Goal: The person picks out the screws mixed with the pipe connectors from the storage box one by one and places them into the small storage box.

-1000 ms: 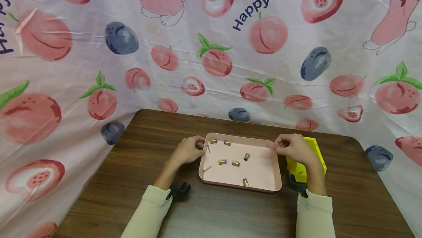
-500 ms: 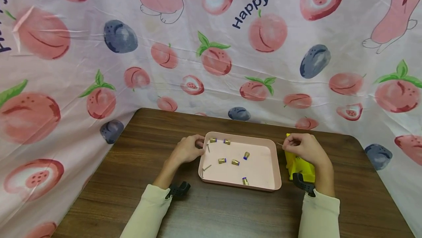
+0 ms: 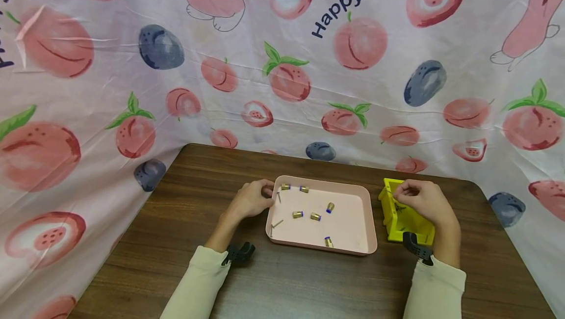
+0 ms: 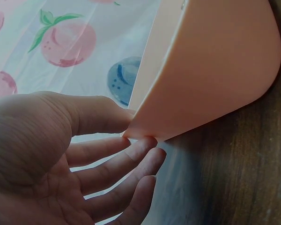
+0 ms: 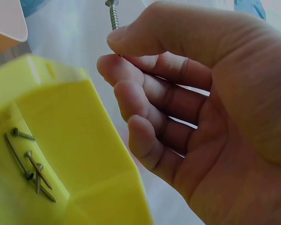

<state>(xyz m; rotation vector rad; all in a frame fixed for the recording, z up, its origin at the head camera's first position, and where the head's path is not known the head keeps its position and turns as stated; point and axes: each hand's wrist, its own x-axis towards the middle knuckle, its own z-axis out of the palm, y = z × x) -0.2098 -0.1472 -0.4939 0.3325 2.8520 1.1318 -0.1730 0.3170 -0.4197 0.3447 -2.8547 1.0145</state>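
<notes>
A shallow pink tray (image 3: 348, 228) lies on the table, and my left hand (image 3: 253, 199) pinches its left rim between thumb and fingers. In the right wrist view, a screw (image 5: 114, 18) sticks up, head outward, from the thumb and fingertips of my right hand (image 5: 178, 93). That hand is raised over a yellow bin (image 3: 415, 225), to the right of the tray. Inside the bin lie several screws (image 5: 35, 168). The tray holds several brass fittings (image 3: 315, 216) with blue ends, and a few screws (image 3: 277, 223) near its left side.
Under everything is a dark wood-grain table (image 3: 212, 176). A fruit-printed cloth (image 3: 265, 78) hangs behind it and along its sides. Each wrist carries a black camera mount (image 3: 240, 253) over a light sleeve.
My right hand has moved right with the screw, from the tray's right edge to over the yellow bin. My left hand has stayed at the tray's rim.
</notes>
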